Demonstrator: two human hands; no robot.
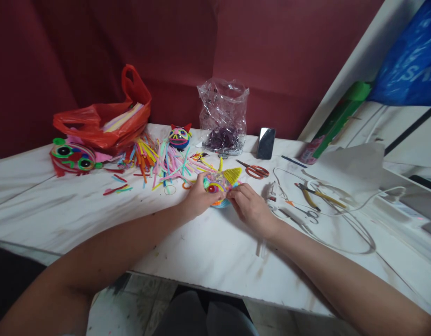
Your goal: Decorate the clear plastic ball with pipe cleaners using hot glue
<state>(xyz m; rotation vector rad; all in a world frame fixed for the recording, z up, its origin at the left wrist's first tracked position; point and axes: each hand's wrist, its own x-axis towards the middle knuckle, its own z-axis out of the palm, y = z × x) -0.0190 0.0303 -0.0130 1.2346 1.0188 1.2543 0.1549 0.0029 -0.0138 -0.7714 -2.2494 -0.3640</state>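
A colourful pipe-cleaner animal head (220, 189) with a yellow ear and a red round eye rests at the middle of the table, between my hands. My left hand (196, 196) is closed around its left side, thumb on the front. The fingers of my right hand (248, 203) pinch together at its right edge; whatever small piece lies between those fingertips is hidden. Just behind it are orange-handled scissors (256, 171) and a heap of loose pastel pipe cleaners (173, 163).
A red plastic bag (106, 123) and two finished-looking heads, one pink and green (75, 156), one blue (179, 136), stand left. Behind are a clear bag (224, 116) and a phone (266, 143). Rightward lie a glue gun (272, 192), pliers (309, 197), small scissors (308, 213) and cables.
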